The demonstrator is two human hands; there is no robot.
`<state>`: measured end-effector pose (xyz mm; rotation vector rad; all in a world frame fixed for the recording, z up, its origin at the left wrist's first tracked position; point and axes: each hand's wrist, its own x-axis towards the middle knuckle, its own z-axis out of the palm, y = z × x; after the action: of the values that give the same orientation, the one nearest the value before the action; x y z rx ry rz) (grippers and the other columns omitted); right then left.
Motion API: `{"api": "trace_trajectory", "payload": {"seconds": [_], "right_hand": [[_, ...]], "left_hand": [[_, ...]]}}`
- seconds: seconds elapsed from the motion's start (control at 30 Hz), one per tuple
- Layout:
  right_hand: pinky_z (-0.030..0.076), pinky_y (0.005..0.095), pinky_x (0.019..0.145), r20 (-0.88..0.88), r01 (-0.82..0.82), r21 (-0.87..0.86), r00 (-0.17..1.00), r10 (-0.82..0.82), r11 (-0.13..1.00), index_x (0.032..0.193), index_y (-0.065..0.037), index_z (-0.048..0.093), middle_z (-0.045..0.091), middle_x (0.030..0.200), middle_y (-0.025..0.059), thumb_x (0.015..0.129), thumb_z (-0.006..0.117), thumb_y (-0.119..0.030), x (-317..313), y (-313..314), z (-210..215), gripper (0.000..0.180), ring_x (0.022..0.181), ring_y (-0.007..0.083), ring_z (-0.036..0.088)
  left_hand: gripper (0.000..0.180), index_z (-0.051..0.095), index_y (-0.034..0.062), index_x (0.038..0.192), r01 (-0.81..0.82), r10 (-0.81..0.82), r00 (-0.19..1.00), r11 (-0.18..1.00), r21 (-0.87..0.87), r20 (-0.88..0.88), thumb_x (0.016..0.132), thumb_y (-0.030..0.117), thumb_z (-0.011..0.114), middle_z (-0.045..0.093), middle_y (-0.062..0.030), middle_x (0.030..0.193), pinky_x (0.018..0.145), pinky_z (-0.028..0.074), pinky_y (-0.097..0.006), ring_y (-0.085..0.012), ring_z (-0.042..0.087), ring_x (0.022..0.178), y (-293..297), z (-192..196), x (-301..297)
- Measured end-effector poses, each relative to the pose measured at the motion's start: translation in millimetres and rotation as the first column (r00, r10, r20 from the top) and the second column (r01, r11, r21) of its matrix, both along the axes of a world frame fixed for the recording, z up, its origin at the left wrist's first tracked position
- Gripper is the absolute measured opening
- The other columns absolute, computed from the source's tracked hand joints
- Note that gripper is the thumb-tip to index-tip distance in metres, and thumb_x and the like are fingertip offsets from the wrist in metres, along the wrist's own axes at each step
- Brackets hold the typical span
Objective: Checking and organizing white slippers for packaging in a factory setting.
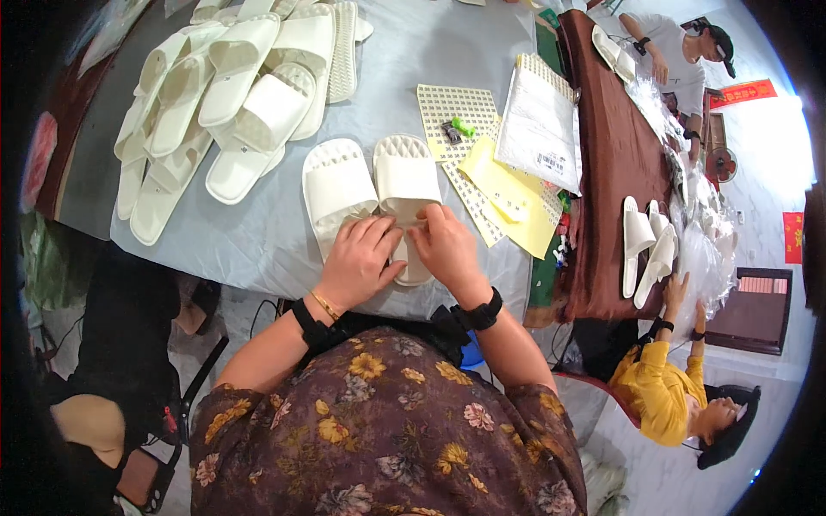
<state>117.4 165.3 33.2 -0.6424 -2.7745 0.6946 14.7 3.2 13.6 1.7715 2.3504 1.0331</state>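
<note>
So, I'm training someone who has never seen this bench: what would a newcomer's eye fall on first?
Probably the pair of cream slippers at the picture's centre, side by side near the front edge of the grey table, with the left hand and right hand over them. Next comes the heap of similar slippers at upper left, then the pale yellow label sheets right of the pair.
</note>
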Motion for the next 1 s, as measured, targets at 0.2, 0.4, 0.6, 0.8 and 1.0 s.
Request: {"api": "trace_trajectory", "payload": {"seconds": [0.2, 0.4, 0.6, 0.8, 1.0], "right_hand": [[0.051, 0.0466, 0.066, -0.004, 0.068, 0.004, 0.998, -0.068, 0.998, 0.098, -0.006, 0.057, 0.063, 0.09, 0.016, 0.088, 0.066, -0.017, -3, 5, -15, 0.018, 0.077, 0.0375, 0.064], [0.052, 0.0396, 0.065, -0.021, 0.072, -0.033, 0.997, -0.072, 0.997, 0.1, -0.005, 0.059, 0.063, 0.09, 0.0128, 0.087, 0.069, -0.013, 6, -1, -10, 0.019, 0.074, 0.0289, 0.066], [0.052, 0.0444, 0.07, -0.023, 0.116, -0.17, 0.992, -0.121, 0.979, 0.102, -0.005, 0.057, 0.063, 0.094, 0.0154, 0.087, 0.065, -0.011, 10, -1, -7, 0.018, 0.081, 0.0347, 0.065], [0.051, 0.04, 0.064, -0.083, 0.216, -0.383, 0.96, -0.267, 0.898, 0.099, -0.002, 0.06, 0.061, 0.088, 0.0149, 0.087, 0.064, -0.006, 32, 0, -22, 0.013, 0.072, 0.031, 0.064], [0.05, 0.0376, 0.061, -0.222, 0.162, -0.314, 0.946, -0.238, 0.935, 0.096, -0.002, 0.061, 0.061, 0.086, 0.0135, 0.087, 0.064, -0.004, 41, -3, -23, 0.009, 0.069, 0.0289, 0.063]], "left_hand": [[0.047, 0.061, 0.0062, 0.121, -0.002, 0.002, 1.0, 1.0, -0.014, -0.006, 0.083, 0.032, 0.072, 0.057, -0.0118, 0.129, 0.105, 0.037, -0.045, -0.0298, 0.052, 0.121, 1, 1, -1], [0.047, 0.061, 0.0063, 0.121, -0.007, 0.007, 1.0, 1.0, -0.01, -0.011, 0.083, 0.031, 0.072, 0.057, -0.0109, 0.129, 0.106, 0.037, -0.046, -0.0299, 0.052, 0.121, 1, 0, 0], [0.046, 0.061, 0.0065, 0.121, -0.001, 0.001, 1.0, 1.0, -0.02, -0.004, 0.083, 0.031, 0.072, 0.057, -0.0108, 0.129, 0.107, 0.036, -0.047, -0.03, 0.052, 0.121, 1, 1, 0], [0.042, 0.063, 0.0069, 0.118, 0.018, -0.019, 0.998, 1.0, 0.019, 0.054, 0.082, 0.025, 0.074, 0.058, -0.0116, 0.128, 0.104, 0.039, -0.046, -0.0317, 0.053, 0.118, -1, 0, -4], [0.031, 0.068, 0.0062, 0.111, -0.074, 0.038, 0.955, 0.991, 0.112, 0.296, 0.084, 0.022, 0.072, 0.06, -0.0134, 0.124, 0.098, 0.043, -0.044, -0.0333, 0.055, 0.113, -14, 10, -17]]}}
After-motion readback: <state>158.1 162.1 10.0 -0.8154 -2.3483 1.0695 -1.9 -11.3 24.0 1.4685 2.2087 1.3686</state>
